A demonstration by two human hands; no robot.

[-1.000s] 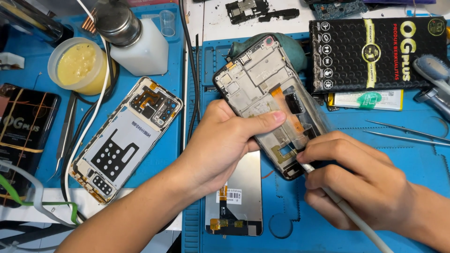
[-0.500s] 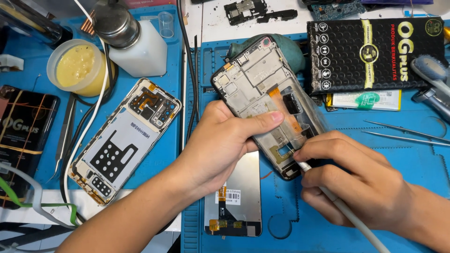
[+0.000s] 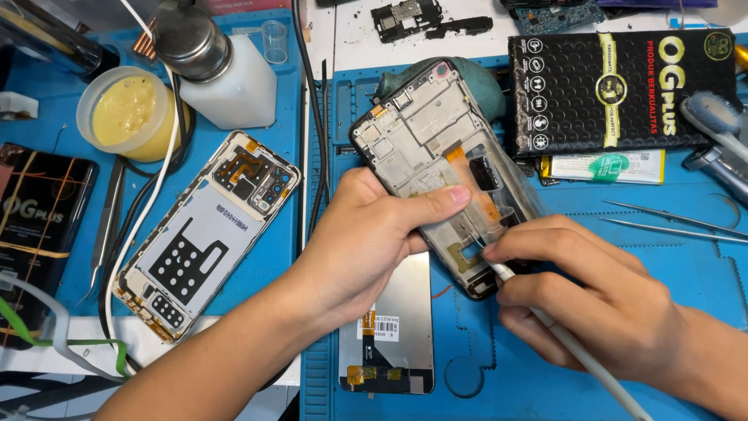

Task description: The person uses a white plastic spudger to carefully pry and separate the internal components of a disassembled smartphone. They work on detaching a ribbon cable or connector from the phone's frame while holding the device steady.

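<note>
Over blue mat, left hand (image 3: 366, 242) grips phone frame (image 3: 436, 156); right hand (image 3: 592, 300) pinches white tool (image 3: 576, 351) at frame's lower end.

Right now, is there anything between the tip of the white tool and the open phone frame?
Nothing visible. The right hand brings the white tool tip straight to the phone frame, which the left hand holds; the thumb lies beside it.

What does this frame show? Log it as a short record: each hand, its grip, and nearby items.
left hand: left hand holds the phone frame tilted, thumb across its middle
right hand: right hand in a pen-like grip on a white tool, tip at the frame's lower part
under hands: display panel flat on the blue mat
left side: back cover, paste jar, dispenser bottle
right side: black padded pouch, tweezers
</note>
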